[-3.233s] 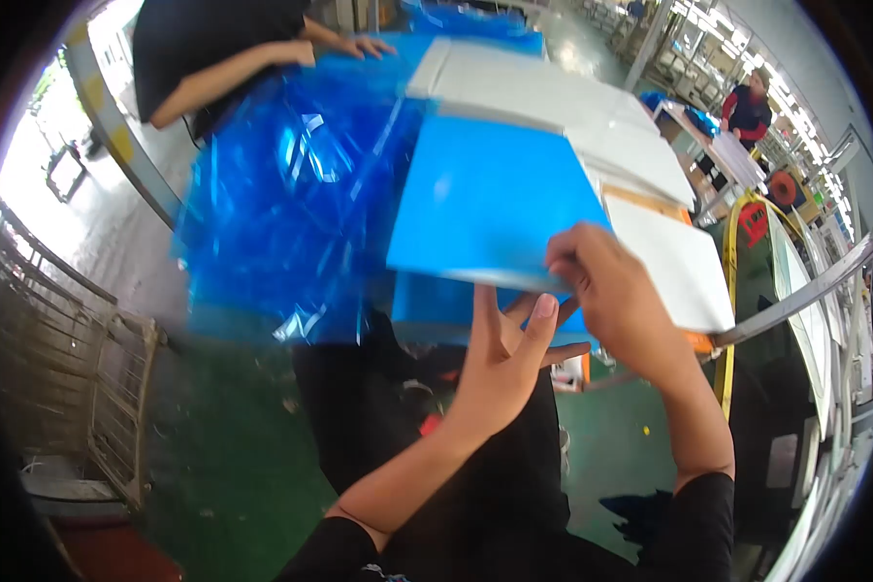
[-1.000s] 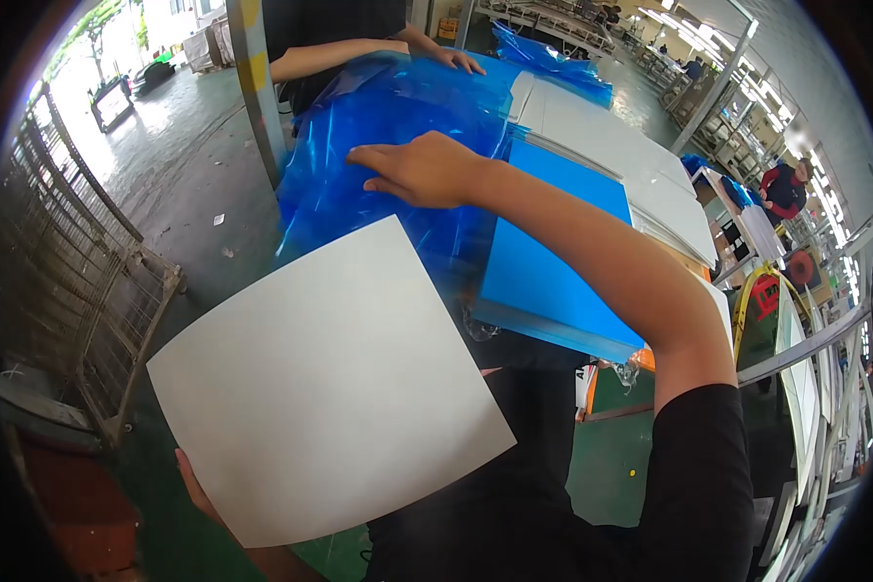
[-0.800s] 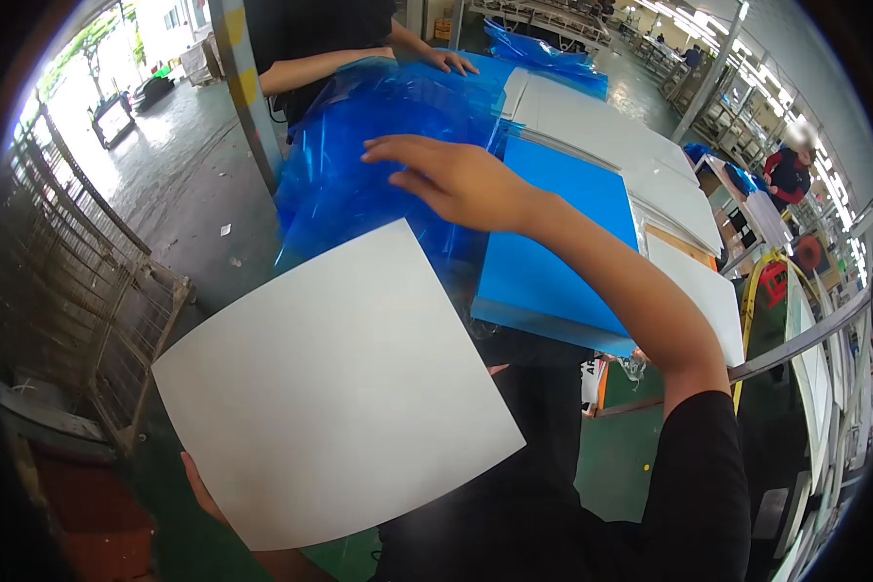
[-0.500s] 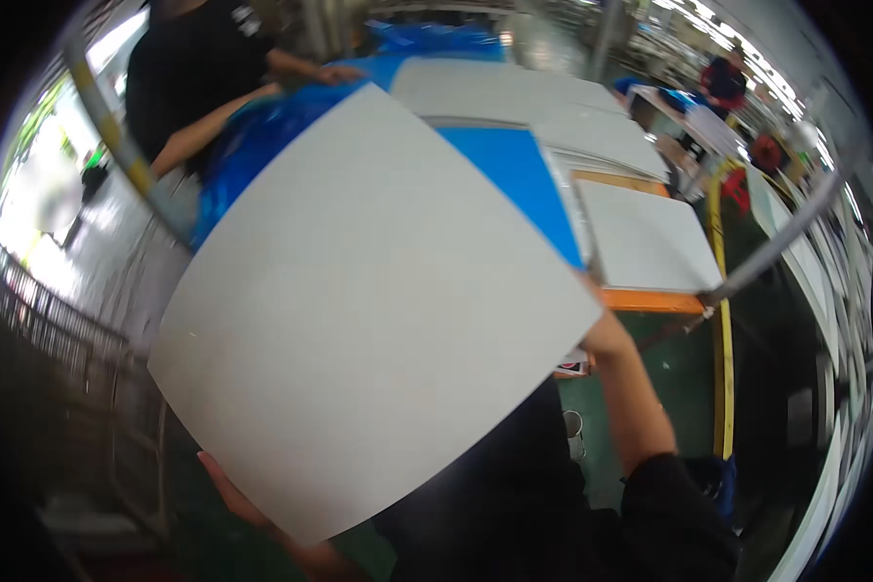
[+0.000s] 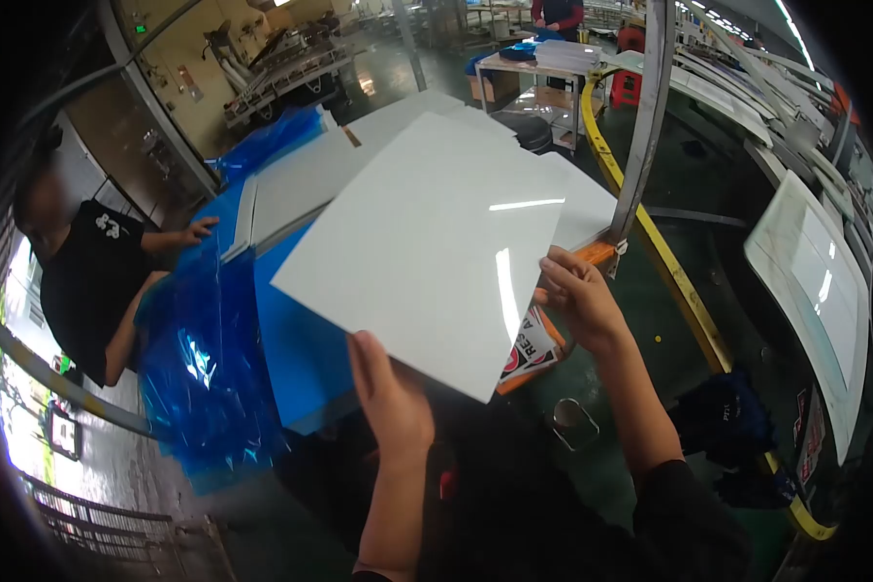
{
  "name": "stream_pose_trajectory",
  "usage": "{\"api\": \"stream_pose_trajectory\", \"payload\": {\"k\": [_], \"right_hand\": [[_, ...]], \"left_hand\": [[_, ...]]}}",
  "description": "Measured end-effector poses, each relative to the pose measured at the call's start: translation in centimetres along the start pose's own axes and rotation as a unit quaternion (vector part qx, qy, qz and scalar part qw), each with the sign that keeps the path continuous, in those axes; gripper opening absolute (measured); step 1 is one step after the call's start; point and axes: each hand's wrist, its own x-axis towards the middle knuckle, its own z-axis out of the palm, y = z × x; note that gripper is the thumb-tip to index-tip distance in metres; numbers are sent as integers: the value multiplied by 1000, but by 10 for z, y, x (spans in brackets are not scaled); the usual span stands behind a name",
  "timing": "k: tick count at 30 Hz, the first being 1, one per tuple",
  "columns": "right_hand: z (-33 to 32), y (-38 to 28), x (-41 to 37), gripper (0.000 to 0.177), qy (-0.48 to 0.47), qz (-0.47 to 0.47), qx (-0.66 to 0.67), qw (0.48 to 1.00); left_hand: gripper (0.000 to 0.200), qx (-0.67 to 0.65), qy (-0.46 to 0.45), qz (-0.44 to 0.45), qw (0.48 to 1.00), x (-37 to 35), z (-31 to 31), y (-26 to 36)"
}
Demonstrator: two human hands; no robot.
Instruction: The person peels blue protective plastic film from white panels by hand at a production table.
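Note:
A glossy white sheet (image 5: 417, 252) is tilted in front of me, with bright light streaks reflected on its right part. My left hand (image 5: 393, 403) is closed on its lower left edge, the fingers partly hidden beneath. At its right edge, my right hand (image 5: 584, 299) pinches the sheet between thumb and fingers. Below the sheet lies a flat blue surface (image 5: 306, 373), and crumpled clear blue film (image 5: 204, 378) hangs beside it. Other white sheets (image 5: 296, 184) are stacked farther back on the table.
A co-worker in a black shirt (image 5: 92, 281) stands at the left, one hand near the stack. A metal post (image 5: 642, 126) and a yellow rail (image 5: 669, 267) run along the right. Curved panels (image 5: 815, 310) stand far right. Another person (image 5: 559, 15) is at a distant table.
The white sheet has turned and sits farther from me, its surface now reflecting lights. My left hand has moved right along the lower edge. The view has swung to the right.

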Motion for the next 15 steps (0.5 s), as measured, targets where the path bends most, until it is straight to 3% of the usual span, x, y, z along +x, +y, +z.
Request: {"api": "stream_pose_trajectory", "payload": {"k": [3,6,7,9,12,13,15], "right_hand": [[-43,-2,25,19,22,-9,27,999],[-61,-8,40,17,71,-31,15,997],[-78,-3,48,23,56,-45,-2,997],[-86,-5,54,29,92,-50,-18,994],[-100,2,64,30,144,-56,-51,987],[-105,7,65,20,135,-70,-57,987],[-114,19,69,7,117,-99,-69,986]], "left_hand": [[51,-6,-56,-42,998,7,17,-36],[54,-43,-87,-157,983,-5,31,-62],[57,-30,-53,-203,977,-6,28,-77],[58,-54,-134,-293,945,-5,22,-85],[59,122,-114,-187,968,-10,15,-106],[58,219,-137,-36,965,-7,2,-124],[61,286,-135,-32,948,-7,-1,-120]]}}
